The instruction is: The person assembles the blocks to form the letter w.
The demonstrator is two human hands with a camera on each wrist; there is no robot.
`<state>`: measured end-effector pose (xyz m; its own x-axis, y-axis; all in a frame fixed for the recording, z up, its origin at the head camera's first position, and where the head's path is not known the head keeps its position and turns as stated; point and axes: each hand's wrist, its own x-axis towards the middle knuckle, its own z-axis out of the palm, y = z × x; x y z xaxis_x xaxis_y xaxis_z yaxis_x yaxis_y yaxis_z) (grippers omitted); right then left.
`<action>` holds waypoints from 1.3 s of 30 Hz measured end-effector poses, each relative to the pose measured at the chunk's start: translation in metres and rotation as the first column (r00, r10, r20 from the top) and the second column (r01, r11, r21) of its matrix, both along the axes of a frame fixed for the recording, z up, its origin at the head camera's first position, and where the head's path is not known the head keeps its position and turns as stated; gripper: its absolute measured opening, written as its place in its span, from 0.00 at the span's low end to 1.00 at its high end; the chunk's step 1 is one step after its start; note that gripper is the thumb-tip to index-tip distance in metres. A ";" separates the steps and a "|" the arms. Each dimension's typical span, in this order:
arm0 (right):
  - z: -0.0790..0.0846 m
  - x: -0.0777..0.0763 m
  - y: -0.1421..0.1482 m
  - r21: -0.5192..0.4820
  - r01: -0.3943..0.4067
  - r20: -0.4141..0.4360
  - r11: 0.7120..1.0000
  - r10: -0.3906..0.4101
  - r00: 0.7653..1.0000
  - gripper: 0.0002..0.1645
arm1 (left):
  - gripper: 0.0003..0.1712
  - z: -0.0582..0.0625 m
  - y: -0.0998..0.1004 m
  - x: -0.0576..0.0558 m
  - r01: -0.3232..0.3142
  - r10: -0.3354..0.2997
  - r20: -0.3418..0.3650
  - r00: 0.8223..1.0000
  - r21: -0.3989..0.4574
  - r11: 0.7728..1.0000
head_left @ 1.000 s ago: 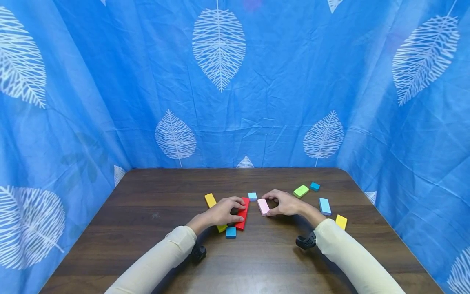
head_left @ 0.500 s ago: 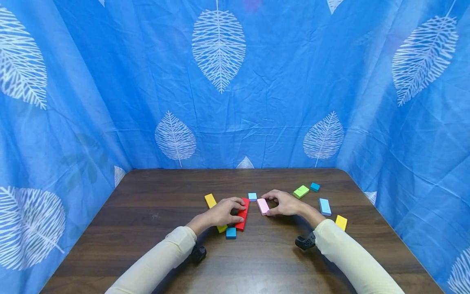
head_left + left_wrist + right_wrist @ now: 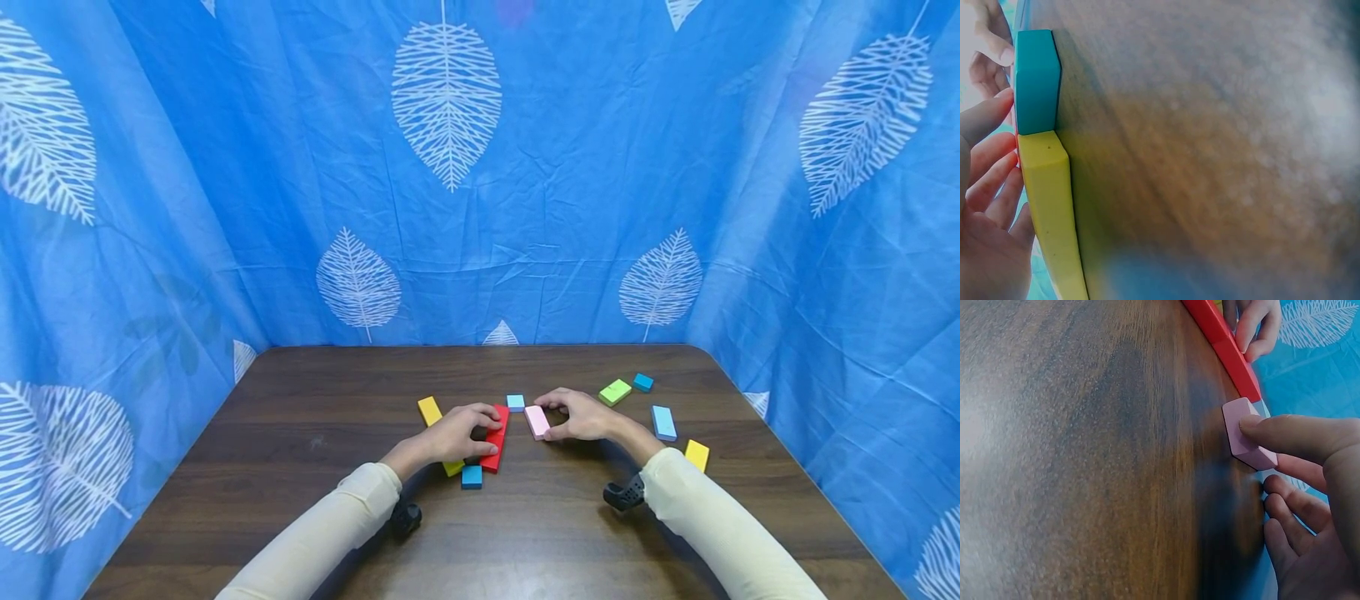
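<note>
My left hand (image 3: pixel 453 432) rests its thumb and fingertips on two red blocks (image 3: pixel 491 461) lying end to end, their seam showing in the right wrist view. Beneath that hand, a long yellow piece (image 3: pixel 430 409) slants across the table, partly hidden. A blue block (image 3: pixel 472 477) lies by the near end of the red ones; in the left wrist view this blue block (image 3: pixel 1036 81) adjoins the yellow piece (image 3: pixel 1054 219). To the right, my right hand (image 3: pixel 581 414) pinches a pink block (image 3: pixel 536 422) between thumb and finger. Its remaining fingers are loosely bent in the right wrist view.
A small light-blue block (image 3: pixel 515 402) lies between the red and pink ones. Farther right are a green block (image 3: pixel 615 392), a small blue block (image 3: pixel 642 382), a light-blue block (image 3: pixel 663 422) and a yellow block (image 3: pixel 697 454). A blue leaf-print curtain (image 3: pixel 480 250) surrounds the brown table (image 3: pixel 337 367).
The pink block has shifted very slightly left in the right hand since the first frame. Otherwise both hands and the other blocks stay in place.
</note>
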<state>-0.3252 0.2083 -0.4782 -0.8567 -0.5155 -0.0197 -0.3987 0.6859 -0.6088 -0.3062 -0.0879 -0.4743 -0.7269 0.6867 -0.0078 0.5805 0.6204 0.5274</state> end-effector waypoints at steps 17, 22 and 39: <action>0.022 -0.005 0.022 -0.017 0.062 0.010 0.998 -0.062 0.998 0.38 | 0.25 -0.002 0.000 0.000 -0.002 0.002 -0.002 1.000 0.002 1.000; 0.028 -0.009 0.038 -0.011 0.098 -0.011 0.995 -0.098 0.995 0.37 | 0.26 -0.002 0.001 -0.002 -0.005 0.005 0.001 1.000 -0.001 1.000; 0.030 -0.012 0.095 -0.019 0.266 0.025 0.964 -0.265 0.964 0.37 | 0.25 -0.002 0.000 0.000 0.015 -0.015 -0.010 1.000 0.009 1.000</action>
